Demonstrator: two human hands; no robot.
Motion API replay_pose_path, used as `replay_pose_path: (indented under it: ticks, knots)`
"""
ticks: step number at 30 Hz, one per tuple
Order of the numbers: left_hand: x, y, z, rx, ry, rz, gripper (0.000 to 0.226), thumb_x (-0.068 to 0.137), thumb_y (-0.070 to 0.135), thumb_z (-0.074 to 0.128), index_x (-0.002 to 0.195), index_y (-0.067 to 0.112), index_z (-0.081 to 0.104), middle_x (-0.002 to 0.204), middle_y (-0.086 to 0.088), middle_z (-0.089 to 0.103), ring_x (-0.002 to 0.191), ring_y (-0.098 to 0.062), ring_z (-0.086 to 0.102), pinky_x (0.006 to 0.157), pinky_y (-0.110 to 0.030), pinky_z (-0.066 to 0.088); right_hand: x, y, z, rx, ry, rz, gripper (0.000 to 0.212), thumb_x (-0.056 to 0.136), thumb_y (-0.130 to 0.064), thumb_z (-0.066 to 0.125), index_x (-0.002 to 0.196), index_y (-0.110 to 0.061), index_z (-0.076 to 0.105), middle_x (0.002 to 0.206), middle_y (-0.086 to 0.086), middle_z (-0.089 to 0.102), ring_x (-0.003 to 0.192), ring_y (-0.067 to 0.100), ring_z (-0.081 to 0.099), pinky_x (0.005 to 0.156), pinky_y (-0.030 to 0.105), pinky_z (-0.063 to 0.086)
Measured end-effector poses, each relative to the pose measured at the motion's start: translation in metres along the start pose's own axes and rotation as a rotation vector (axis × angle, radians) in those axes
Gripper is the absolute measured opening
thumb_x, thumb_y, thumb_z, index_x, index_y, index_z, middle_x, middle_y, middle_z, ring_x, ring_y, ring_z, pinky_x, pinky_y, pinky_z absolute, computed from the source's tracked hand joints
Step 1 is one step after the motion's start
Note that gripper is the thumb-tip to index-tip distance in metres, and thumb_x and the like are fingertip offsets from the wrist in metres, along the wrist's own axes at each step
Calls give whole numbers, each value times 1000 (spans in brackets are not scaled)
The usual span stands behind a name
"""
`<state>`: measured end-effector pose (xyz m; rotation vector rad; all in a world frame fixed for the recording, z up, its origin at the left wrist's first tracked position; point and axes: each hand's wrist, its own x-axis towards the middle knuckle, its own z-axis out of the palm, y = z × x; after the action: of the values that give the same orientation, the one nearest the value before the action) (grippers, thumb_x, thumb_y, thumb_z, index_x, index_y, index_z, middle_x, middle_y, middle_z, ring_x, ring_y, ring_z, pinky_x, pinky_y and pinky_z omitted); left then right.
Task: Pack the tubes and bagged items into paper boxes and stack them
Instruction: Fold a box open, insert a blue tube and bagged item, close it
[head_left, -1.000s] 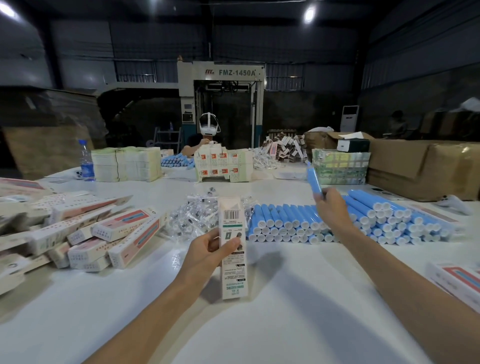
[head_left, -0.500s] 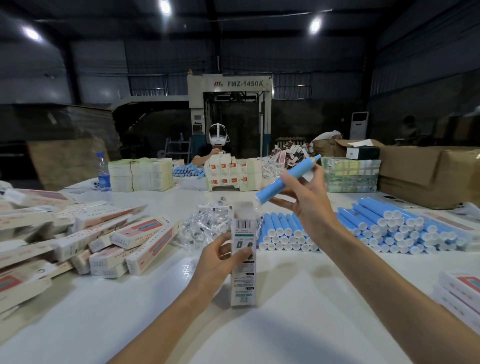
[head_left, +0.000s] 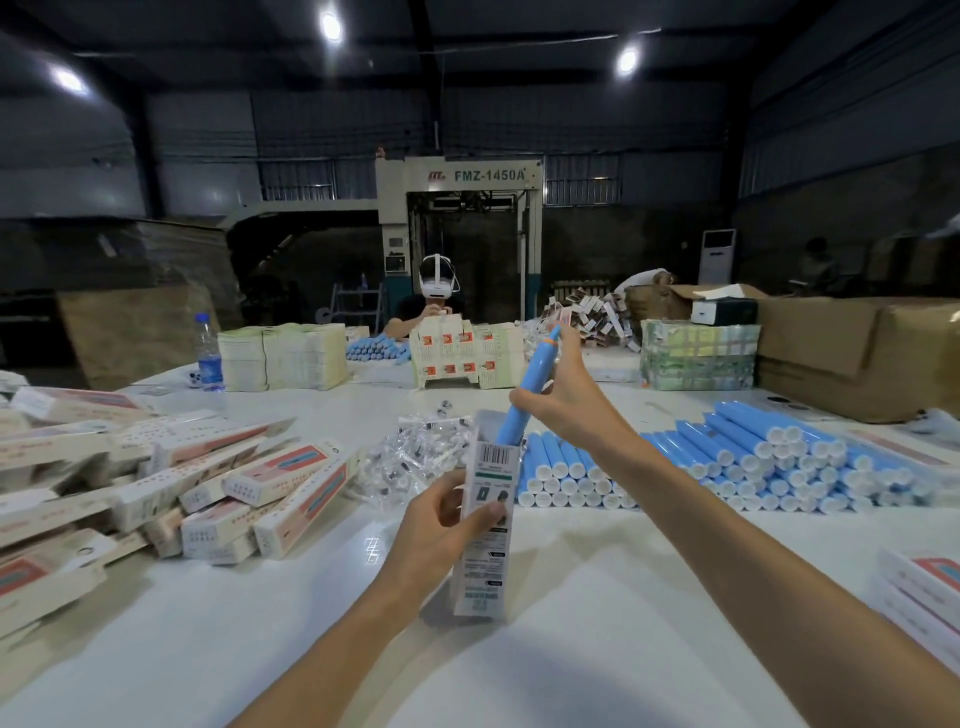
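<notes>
Left hand (head_left: 441, 525) is wrapped round the middle of the paper box (head_left: 485, 519), thumb across the printed face and fingers curled behind it. The box stands on end on the white table (head_left: 571, 649), leaning a touch, open mouth at the top. Above it, the right hand (head_left: 566, 400) pinches the blue tube (head_left: 530, 387) between thumb and curled fingers. The tube is tilted, its upper end pointing up and away past the fingertips, its lower end right at the box's mouth, just above the left hand. How far it sits inside, I cannot tell.

Beyond the left hand's knuckles lies the heap of clear bagged items (head_left: 415, 457). Under and to the right of the right forearm, the stacked blue tubes (head_left: 753, 457) lie in rows, white caps facing this way. Well off to the left of the left hand sprawls a pile of filled boxes (head_left: 234, 493), lying flat and crisscrossed
</notes>
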<state>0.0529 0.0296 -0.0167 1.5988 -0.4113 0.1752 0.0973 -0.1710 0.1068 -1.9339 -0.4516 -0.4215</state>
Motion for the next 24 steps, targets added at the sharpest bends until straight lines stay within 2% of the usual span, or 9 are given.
replay_pose_path:
  ticks: [2,3,8,11,14,17,19,22,24]
  knots:
    - [-1,2,1,15,-16,2,47,83,54,87,125,40,69,119,8,80,106,-12,77,81,-19,60,4,-5,1,-34,-101,8,74,95,-21,72,144,-43,21,127,3,59,104,26,67,82,40,60]
    - [-1,3,1,21,-12,3,42,85,53,86,122,44,70,118,8,80,106,-12,77,80,-20,61,6,-7,3,-58,-136,20,71,96,-23,72,144,-40,23,121,6,61,100,26,66,83,39,59]
    - [-1,4,-2,-3,52,-9,47,89,49,82,130,36,63,120,6,79,106,-23,78,95,-48,60,0,-2,26,-144,-244,-6,48,102,-32,66,133,-30,30,123,3,54,91,15,63,71,29,54]
    - [0,2,-5,-26,85,-13,38,97,38,76,131,32,60,116,2,79,100,-27,79,94,-51,61,-12,13,43,-174,-274,-7,30,107,-43,53,130,-29,41,114,-1,63,92,13,64,69,26,49]
    - [0,-4,-4,-12,128,-27,28,104,29,69,130,30,59,108,0,80,96,-28,79,91,-49,62,-16,28,49,-66,-160,20,39,110,-48,44,142,-27,45,123,-1,62,96,7,66,68,20,48]
    - [2,-10,-6,-19,203,-61,24,107,30,65,128,37,57,111,7,79,103,-20,78,88,-44,62,-11,49,40,-32,166,49,31,111,-29,47,140,-17,52,121,0,62,101,16,69,77,28,54]
    - [5,-13,-9,-41,253,-90,22,108,31,63,127,37,56,120,6,77,107,-19,77,90,-45,62,0,70,33,-259,269,78,27,107,-10,49,134,-12,55,113,2,64,103,24,66,82,38,54]
    - [8,-17,-12,-51,296,-118,19,109,31,61,126,33,55,123,0,75,108,-21,76,91,-46,61,14,95,39,-688,63,8,37,97,1,50,132,-11,57,122,5,61,116,27,54,92,43,46]
    - [9,-18,-13,-55,302,-114,17,109,31,61,124,32,54,122,-1,76,106,-20,77,86,-40,61,21,110,54,-972,-72,-112,33,96,-7,52,128,-12,59,127,6,58,120,28,51,97,42,41]
